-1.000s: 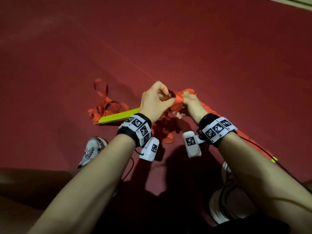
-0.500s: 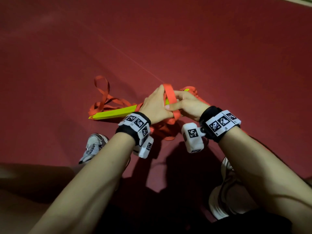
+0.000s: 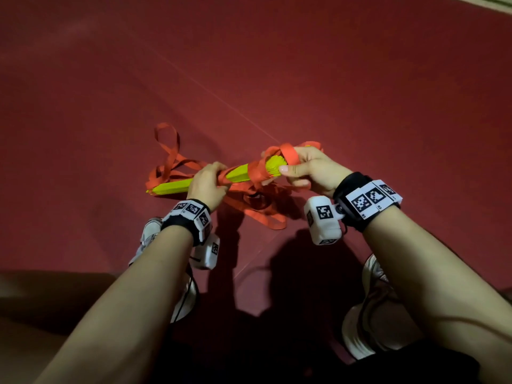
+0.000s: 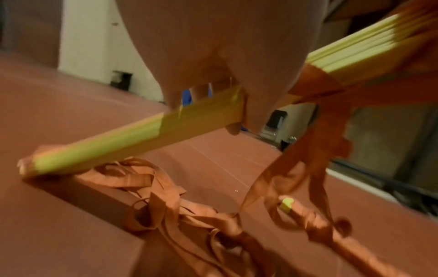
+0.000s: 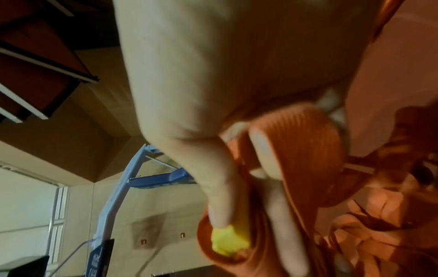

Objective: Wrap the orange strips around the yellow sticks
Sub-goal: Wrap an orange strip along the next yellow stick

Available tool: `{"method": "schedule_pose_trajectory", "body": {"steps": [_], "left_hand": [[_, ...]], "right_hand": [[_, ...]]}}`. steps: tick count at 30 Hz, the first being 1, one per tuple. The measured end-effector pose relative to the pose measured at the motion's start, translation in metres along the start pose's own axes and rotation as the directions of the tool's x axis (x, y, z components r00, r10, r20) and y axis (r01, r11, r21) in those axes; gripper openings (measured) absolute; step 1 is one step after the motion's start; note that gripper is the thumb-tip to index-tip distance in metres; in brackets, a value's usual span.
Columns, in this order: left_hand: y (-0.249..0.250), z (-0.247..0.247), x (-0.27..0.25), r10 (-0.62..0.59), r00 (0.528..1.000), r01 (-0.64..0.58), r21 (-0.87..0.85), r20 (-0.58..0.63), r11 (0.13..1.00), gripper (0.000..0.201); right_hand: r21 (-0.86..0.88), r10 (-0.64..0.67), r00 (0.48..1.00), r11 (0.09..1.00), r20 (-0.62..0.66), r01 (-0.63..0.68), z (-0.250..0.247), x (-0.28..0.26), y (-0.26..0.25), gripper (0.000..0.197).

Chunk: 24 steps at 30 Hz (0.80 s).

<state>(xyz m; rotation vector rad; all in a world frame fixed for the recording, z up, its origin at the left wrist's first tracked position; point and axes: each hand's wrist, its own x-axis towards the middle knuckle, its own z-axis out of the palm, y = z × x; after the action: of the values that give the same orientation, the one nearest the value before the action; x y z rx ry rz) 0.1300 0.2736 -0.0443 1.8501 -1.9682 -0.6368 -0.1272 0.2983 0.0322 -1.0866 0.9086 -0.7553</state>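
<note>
Sticks point(image 3: 243, 173), a flat yellow bundle, lie between both hands, held above the red floor point(image 3: 360, 92). The long axis runs from low on the left to high on the right, so the far left end hangs free and the right end is hidden inside the right hand point(image 3: 313, 170). The left hand point(image 3: 206, 187) grips the bundle near its middle, fingers curled around the sticks and over one strip crossing there. The right hand holds the upper end, thumb pressed along the sticks, and a loop of strip point(image 3: 289, 156) goes over its fingers. In the right wrist view the fingers pinch this strip against the yellow tip.

The next turn, I think, must carry the strip around the bundle between the two hands, so the right hand is nearer to the work and the left one only steadies.

More loose strips point(image 3: 171, 162) lie tangled on the floor behind and under the bundle, and some hang down from it. They can catch in the wrap. Two shoes point(image 3: 149, 231) are near below.
</note>
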Motion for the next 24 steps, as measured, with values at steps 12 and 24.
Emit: {"method": "schedule_pose_trajectory", "body": {"steps": [12, 24], "left_hand": [[0.020, 0.006, -0.010, 0.081, 0.933, -0.141, 0.149, 0.352, 0.979, 0.034], [0.000, 0.016, -0.012, 0.013, 0.956, -0.122, 0.356, 0.293, 0.926, 0.053]], "right_hand": [[-0.258, -0.222, 0.684, 0.965, -0.695, 0.051, -0.056, 0.013, 0.000, 0.035], [0.033, -0.203, 0.594, 0.932, -0.779, 0.362, -0.076, -0.004, -0.040, 0.042]]}}
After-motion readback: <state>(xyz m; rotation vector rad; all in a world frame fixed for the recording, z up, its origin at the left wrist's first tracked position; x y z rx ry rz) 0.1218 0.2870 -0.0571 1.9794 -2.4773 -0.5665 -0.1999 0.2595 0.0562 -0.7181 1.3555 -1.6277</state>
